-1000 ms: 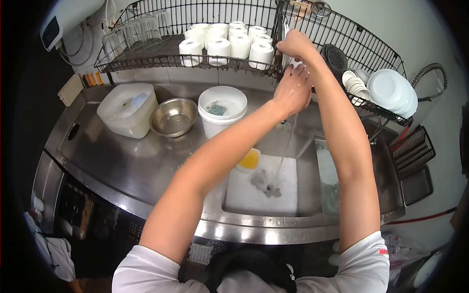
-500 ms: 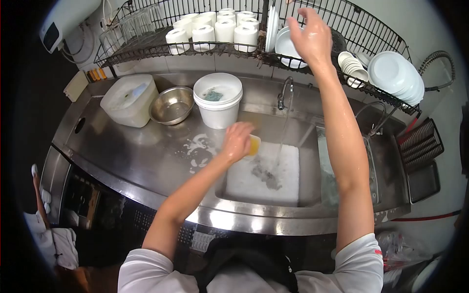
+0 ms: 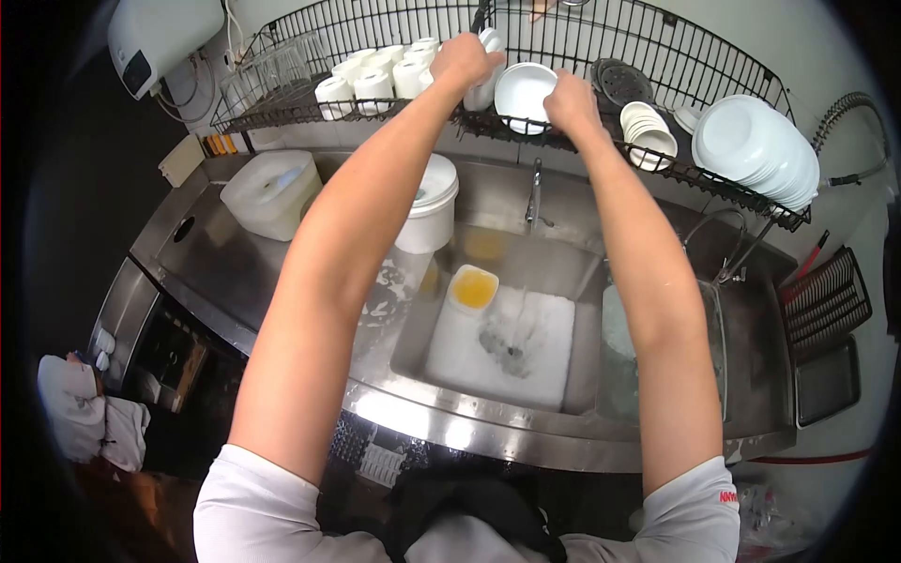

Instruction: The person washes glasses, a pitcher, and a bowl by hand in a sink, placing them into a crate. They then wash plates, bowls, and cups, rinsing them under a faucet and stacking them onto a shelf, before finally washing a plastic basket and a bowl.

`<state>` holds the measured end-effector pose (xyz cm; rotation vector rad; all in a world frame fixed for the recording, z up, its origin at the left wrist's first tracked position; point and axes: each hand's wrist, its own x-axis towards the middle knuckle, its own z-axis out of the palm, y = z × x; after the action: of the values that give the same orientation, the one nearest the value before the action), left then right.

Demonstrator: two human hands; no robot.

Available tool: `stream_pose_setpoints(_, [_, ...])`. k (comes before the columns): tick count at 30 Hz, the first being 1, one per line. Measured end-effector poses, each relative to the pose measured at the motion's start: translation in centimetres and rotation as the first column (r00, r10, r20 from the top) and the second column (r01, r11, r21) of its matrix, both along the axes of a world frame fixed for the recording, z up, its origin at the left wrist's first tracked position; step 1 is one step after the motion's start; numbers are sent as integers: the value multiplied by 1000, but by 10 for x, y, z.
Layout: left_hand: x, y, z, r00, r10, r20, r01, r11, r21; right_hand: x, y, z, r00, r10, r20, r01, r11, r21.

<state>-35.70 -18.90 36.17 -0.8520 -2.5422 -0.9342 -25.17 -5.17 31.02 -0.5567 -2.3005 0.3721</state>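
Both arms reach up to the black wire rack point(image 3: 526, 141) above the sink. My left hand point(image 3: 465, 64) is closed beside the upright white plates point(image 3: 483, 89); what its fingers hold, if anything, is hard to make out. At the right edge of a white bowl point(image 3: 526, 97) my right hand point(image 3: 572, 101) has its fingers closed on the rim. White cups point(image 3: 373, 89) stand left of my left hand. Below, a square container of yellow liquid point(image 3: 474, 289) sits at the left of the foamy sink point(image 3: 589, 338).
Faucet point(image 3: 535, 192) stands behind the sink. White bucket point(image 3: 430, 216) and plastic tub point(image 3: 272, 192) are on the counter. Small cups point(image 3: 648, 136) and stacked bowls point(image 3: 751, 145) fill the rack's right side. Another person point(image 3: 75, 403) is at the lower left.
My left hand has left the yellow container and risen to the rack. My right hand has lowered to the white bowl. The faucet's stream is no longer clearly visible, and the view has shifted slightly.
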Motion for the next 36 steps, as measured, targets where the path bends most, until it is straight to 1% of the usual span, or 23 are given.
stream_pose_setpoints(3, [1,6,-4,997,62,-37,-58,993,99,13,-14,5,994,-106,31,106,994,8])
stream_pose_setpoints(6, [-1,-2,-6,986,108,126,-141,947,289,18,-16,6,998,-58,21,59,997,-59])
stream_pose_setpoints(9, [-25,-8,-13,996,21,92,-58,905,421,20,-17,10,992,-99,78,104,993,-60])
stream_pose_setpoints(10, [-37,-3,-21,999,-11,53,-12,906,422,21,-17,9,988,-130,83,135,989,-61])
stream_pose_setpoints(11, [-32,-3,-19,991,-46,124,-11,906,423,14,-10,4,986,-158,46,161,985,-65])
stream_pose_setpoints(12, [-45,10,-30,997,-63,45,37,893,448,7,1,-1,990,-141,0,140,986,-87])
stream_pose_setpoints(13, [-47,17,-29,1000,-26,4,23,953,303,-1,17,-4,992,-106,67,111,991,-69])
stream_pose_setpoints(14, [-47,30,-37,994,108,-9,-97,922,375,-9,30,-7,993,-80,91,77,997,30])
stream_pose_setpoints(15, [-23,18,-26,993,39,109,-75,933,353,-14,41,-11,997,-59,41,57,997,48])
stream_pose_setpoints(18, [-18,23,-30,995,35,93,-74,880,468,-37,81,-21,999,-54,-1,54,998,25])
stream_pose_setpoints(19, [-3,17,-27,991,99,90,-130,869,477,-43,92,-22,999,-43,-8,43,999,16])
stream_pose_setpoints(21, [24,-3,-32,987,152,-48,-99,819,566,-40,91,-21,996,-58,-71,62,997,52])
stream_pose_setpoints(24, [44,-43,-71,924,165,-345,134,705,696,-33,85,-27,958,-78,-277,93,995,39])
stream_pose_setpoints(26, [65,-87,-109,936,54,-347,202,725,658,-19,68,-31,837,87,-540,-33,994,108])
stream_pose_setpoints(28, [74,-126,-174,947,-5,-322,204,782,588,8,33,-34,772,127,-623,-64,990,122])
stream_pose_setpoints(29, [73,-144,-217,977,8,-212,105,850,516,20,19,-40,717,122,-686,-145,989,24])
stream_pose_setpoints(30, [75,-169,-259,987,17,-157,52,904,424,34,8,-51,627,196,-754,-180,978,104])
stream_pose_setpoints(31, [80,-192,-302,997,66,28,-72,955,289,53,-5,-64,630,194,-752,-46,976,214])
stream_pose_setpoints(32, [81,-220,-359,996,85,-25,-79,982,174,62,-22,-87,555,272,-786,-158,962,221])
stream_pose_setpoints(33, [77,-244,-413,983,164,81,-158,985,-70,76,-50,-105,595,306,-743,-252,949,190])
stream_pose_setpoints(34, [97,-276,-423,983,149,109,-136,984,-116,80,-66,-134,677,289,-677,-286,951,121])
stream_pose_setpoints(35, [119,-295,-399,935,211,287,-108,936,-336,80,-63,-171,817,248,-521,-290,957,1])
stream_pose_setpoints(36, [123,-312,-430,937,291,194,-212,914,-347,76,-58,-207,880,241,-409,-337,924,-182])
